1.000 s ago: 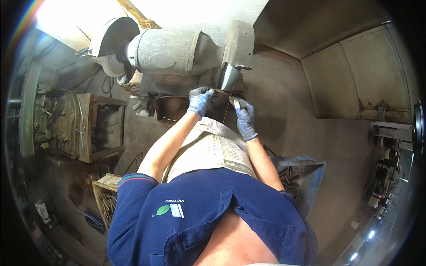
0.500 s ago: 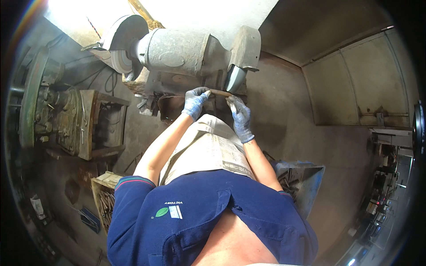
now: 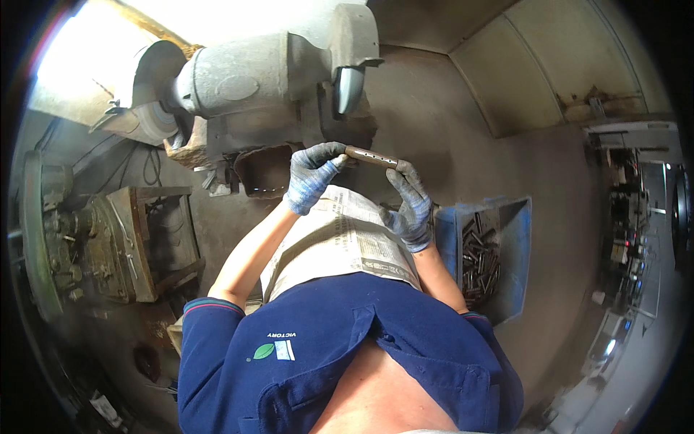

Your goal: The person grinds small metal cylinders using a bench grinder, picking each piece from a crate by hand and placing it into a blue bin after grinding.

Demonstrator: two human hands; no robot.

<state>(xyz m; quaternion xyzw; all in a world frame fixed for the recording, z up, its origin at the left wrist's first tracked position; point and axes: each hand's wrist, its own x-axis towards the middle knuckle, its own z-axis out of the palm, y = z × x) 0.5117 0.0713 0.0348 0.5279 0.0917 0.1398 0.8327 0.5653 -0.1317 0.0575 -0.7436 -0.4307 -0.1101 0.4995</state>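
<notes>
Between my hands a short brown metal bar (image 3: 371, 157) with a row of small holes along its face is held nearly level, its right end slightly lower. My left hand (image 3: 313, 173), in a blue-grey knit glove, pinches the bar's left end. At the opposite end, the gloved fingertips of my right hand (image 3: 410, 205) close on the bar. Beyond it stands a grey double-ended bench grinder (image 3: 242, 76); its right wheel (image 3: 350, 90) is apart from the bar.
Printed newspaper sheets (image 3: 340, 231) cover my lap. At my right is a blue bin (image 3: 515, 253) of loose metal pieces (image 3: 478, 264). A greasy machine (image 3: 108, 239) stands on the left. The grinder's left wheel (image 3: 155, 119) shows under its guard.
The bar has come away from the grinder's right wheel toward me and turned, so its row of holes shows. My view has swung rightward, exposing more of the blue bin.
</notes>
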